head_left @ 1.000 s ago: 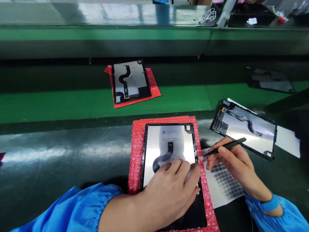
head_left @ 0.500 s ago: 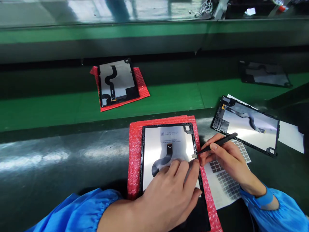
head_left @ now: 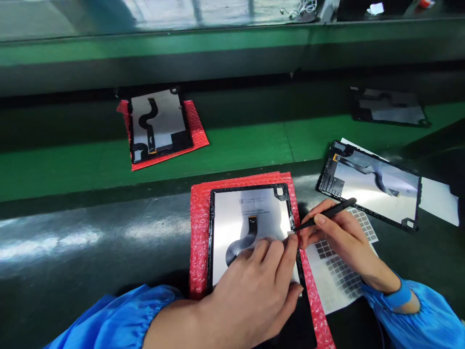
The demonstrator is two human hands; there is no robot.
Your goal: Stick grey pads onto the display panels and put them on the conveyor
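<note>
A tablet screen panel (head_left: 271, 206) lies back side up in front of me, in a black frame, with a dark flex cable (head_left: 250, 232) curving across its silver back. My left hand (head_left: 250, 286) rests over the panel, fingers bent, holding nothing. Its index fingertip presses at the right frame edge, on a small grey sticker (head_left: 290, 233) that it mostly covers. Black tweezers (head_left: 336, 209) are gripped in my right hand (head_left: 345, 237), their tips at that same edge, just above the left fingertip. Under the panel is red bubble wrap (head_left: 199, 242).
Sheets of small square stickers (head_left: 343, 276) lie under and beside my right hand. Another panel (head_left: 381, 186) lies behind it, over white paper (head_left: 438, 201). On the green belt (head_left: 247, 145) sit one panel (head_left: 163, 121) on red wrap and a darker panel (head_left: 390, 109).
My left index fingertip has moved up slightly onto the grey sticker, which showed more before. The tweezers stay at the edge. Panels on the green belt have shifted left.
</note>
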